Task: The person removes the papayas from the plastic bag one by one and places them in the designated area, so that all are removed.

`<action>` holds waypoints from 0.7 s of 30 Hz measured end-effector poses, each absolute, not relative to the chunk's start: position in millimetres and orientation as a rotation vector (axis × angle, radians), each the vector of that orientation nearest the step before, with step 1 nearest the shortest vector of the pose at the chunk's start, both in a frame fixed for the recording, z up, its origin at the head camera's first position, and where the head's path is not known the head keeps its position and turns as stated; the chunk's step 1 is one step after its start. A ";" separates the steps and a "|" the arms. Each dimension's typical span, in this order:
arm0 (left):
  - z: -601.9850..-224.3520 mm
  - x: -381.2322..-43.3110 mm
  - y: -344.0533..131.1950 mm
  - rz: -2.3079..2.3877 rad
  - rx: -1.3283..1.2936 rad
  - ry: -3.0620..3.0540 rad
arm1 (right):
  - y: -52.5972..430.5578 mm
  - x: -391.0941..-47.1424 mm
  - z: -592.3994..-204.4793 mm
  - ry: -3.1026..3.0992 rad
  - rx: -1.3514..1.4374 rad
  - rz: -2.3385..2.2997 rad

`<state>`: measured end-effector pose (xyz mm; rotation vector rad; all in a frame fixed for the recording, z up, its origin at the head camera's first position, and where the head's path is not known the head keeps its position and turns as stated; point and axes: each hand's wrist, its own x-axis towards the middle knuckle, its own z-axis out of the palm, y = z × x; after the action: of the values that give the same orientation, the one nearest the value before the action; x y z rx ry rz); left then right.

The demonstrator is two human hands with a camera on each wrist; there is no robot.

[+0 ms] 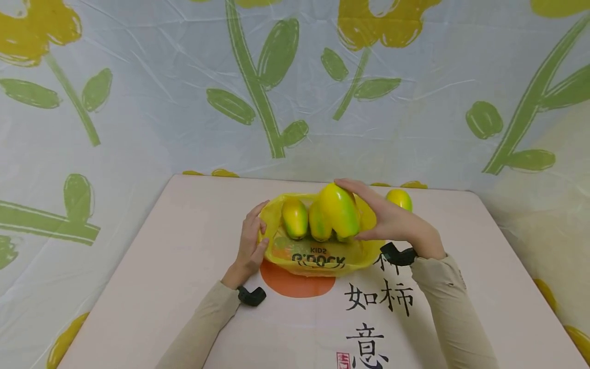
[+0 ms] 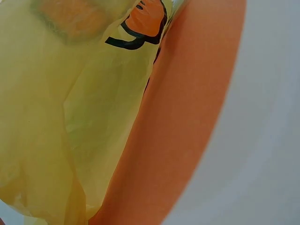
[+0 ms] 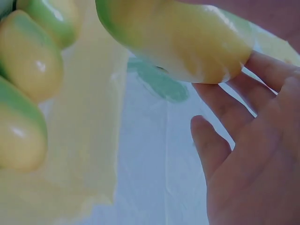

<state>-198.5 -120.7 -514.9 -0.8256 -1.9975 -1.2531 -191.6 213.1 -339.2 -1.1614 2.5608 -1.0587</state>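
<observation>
A yellow plastic bag (image 1: pixel 359 256) with dark lettering lies spread open on the table. My left hand (image 1: pixel 251 241) grips its left rim, and the bag's side (image 2: pixel 33 122) fills much of the left wrist view. Over the right part of the bag, my right hand (image 1: pixel 392 215) holds a yellow-green mango (image 1: pixel 338 209) between thumb and fingers. Below and left of it, more mangoes sit in the bag, one mango (image 1: pixel 295 219) standing apart at the left. In the right wrist view, the fingers (image 3: pixel 225 105) support the held mango (image 3: pixel 183 42) from beneath.
Another mango (image 1: pixel 399 199) lies on the table behind my right hand, near the far edge. The pale tabletop (image 1: pixel 184 256) carries an orange disc print (image 1: pixel 297 283) and black characters. A flower-patterned sheet (image 1: pixel 184 102) hangs behind and along the sides.
</observation>
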 end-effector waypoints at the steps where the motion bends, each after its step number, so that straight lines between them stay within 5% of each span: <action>1: -515.0 -198.7 -120.6 -1.250 -0.825 -1.996 | 216.2 -191.6 -338.4 2.573 -1.167 -1.065; 21: -516.5 -197.4 -120.8 -1.253 -0.820 -2.013 | 278.0 -197.3 -332.8 2.773 -1.196 -1.094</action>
<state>-197.4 -120.8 -516.5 -0.8199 -2.0131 -1.2529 -197.3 278.0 -332.8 -1.1958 2.7732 -1.0937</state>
